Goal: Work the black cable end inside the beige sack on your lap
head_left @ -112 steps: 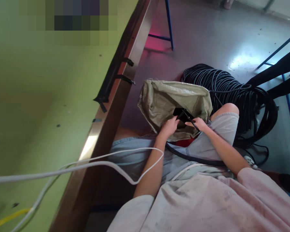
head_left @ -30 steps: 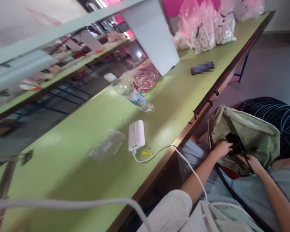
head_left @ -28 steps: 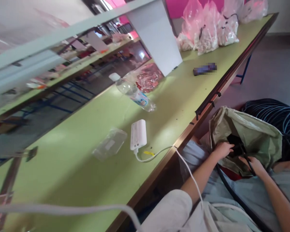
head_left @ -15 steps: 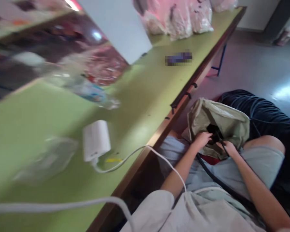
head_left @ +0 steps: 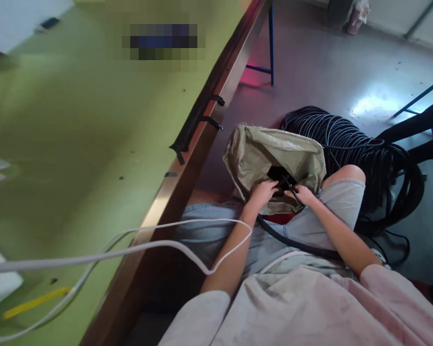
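Note:
An open tan woven sack (head_left: 288, 137) sits at my lap, its mouth facing me. Both hands reach into it. My left hand (head_left: 265, 193) is at the near left of the opening, its fingers bent against something dark that I cannot make out. Close beside it, my right hand (head_left: 302, 194) has its fingers closed round a thin black strip (head_left: 293, 190) that looks like a cable. Deeper in the sack lies a black shape (head_left: 278, 174), partly hidden. A thick black cable (head_left: 292, 242) runs from under my left wrist across my lap.
A large coil of black cable (head_left: 313, 122) lies on the floor beyond the sack. At left stands a green table (head_left: 94, 144) with a metal edge. White cords (head_left: 159, 245) hang from it over my left arm. A white box (head_left: 0, 283) and yellow strip (head_left: 38, 302) lie there.
My view has swung right and down, so the sack and hands appear further left and more of the cable coil shows. Both hands stay inside the sack mouth in much the same pose.

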{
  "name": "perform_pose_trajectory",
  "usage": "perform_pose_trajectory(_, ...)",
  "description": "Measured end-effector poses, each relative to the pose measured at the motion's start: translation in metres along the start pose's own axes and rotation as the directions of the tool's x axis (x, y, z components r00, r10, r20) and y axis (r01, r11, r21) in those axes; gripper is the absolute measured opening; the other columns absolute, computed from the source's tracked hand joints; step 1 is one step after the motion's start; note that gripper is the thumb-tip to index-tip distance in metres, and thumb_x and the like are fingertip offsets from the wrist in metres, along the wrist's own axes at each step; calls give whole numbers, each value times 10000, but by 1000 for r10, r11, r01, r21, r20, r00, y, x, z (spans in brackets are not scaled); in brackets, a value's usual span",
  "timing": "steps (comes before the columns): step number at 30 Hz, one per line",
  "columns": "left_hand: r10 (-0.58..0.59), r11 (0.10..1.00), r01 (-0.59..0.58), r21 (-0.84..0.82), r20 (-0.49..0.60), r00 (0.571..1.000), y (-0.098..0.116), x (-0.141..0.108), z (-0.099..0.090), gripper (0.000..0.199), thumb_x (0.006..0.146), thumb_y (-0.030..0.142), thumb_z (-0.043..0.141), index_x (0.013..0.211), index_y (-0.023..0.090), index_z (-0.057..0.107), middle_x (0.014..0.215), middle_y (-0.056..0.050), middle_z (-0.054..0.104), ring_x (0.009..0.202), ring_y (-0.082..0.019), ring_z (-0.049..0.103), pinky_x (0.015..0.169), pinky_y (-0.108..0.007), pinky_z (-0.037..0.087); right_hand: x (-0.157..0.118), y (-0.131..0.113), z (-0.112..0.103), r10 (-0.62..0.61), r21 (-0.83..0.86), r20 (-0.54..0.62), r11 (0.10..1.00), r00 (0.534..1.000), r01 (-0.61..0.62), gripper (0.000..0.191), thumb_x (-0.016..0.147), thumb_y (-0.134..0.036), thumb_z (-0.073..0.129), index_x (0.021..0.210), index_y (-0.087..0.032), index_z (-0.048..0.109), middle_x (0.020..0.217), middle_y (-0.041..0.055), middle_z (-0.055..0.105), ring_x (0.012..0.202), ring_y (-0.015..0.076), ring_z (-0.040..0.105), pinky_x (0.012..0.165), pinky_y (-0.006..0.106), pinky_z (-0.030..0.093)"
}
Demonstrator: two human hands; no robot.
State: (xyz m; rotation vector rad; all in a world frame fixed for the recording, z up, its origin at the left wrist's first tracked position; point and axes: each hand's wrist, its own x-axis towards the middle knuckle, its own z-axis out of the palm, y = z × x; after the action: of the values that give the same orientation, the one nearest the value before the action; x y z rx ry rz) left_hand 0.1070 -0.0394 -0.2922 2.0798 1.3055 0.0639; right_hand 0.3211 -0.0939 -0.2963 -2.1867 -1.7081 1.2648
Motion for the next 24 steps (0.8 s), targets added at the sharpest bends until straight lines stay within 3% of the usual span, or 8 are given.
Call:
perform_pose_trajectory(7, -50, 998, 51, -42, 38, 998, 1, 1, 2, 400, 1003, 281, 642, 1398, 253, 692, 1351, -112, 714, 1235, -284, 684, 1057, -356, 530, 2, 1, -6, 68, 0, 94, 998, 993, -69, 590, 868, -736, 677, 650, -187, 672, 537, 20, 567, 622, 185, 602, 589, 257, 375)
perform_pose_trajectory(12, -45, 995, 45, -92, 11, 999, -3, 2, 3, 398, 1010, 268, 619, 1401, 233, 687, 1361, -117, 708, 1239, -277, 682, 1063, -348, 519, 4, 4, -3, -24, 46, 41, 999, 999, 22, 563, 829, -736, 715, 758, -178, 695, 685, 21, 643, 705, 176, 613, 611, 240, 385)
perform_pose_trajectory(15, -28, 988, 30, -149, 12, 1000, -8, 4, 7, 367, 1023, 292, 596, 1367, 220, 703, 1266, -131, 750, 1162, -273, 713, 1013, -339, 526, 5, 7, -3, -9, 46, 20, 999, 1000, 8, 578, 815, -748, 717, 731, -178, 683, 635, 21, 623, 659, 175, 608, 598, 245, 389)
perform_pose_trajectory(19, -7, 980, 2, -200, -24, 1000, -16, 7, 13, 336, 1031, 304, 559, 1313, 204, 712, 1160, -136, 775, 1078, -270, 726, 931, -324, 522, 6, 10, -3, -12, 129, 95, 992, 995, -1, 599, 853, -766, 659, 737, -178, 674, 519, 10, 565, 549, 176, 595, 561, 255, 399)
perform_pose_trajectory(24, 60, 946, -47, -320, 29, 998, -20, 7, 11, 279, 1035, 307, 486, 1017, 185, 737, 863, -59, 754, 796, -202, 684, 768, -272, 476, 7, 8, 1, -84, 112, 13, 990, 996, 82, 566, 798, -738, 741, 805, -175, 680, 691, 38, 668, 678, 182, 630, 611, 247, 421)
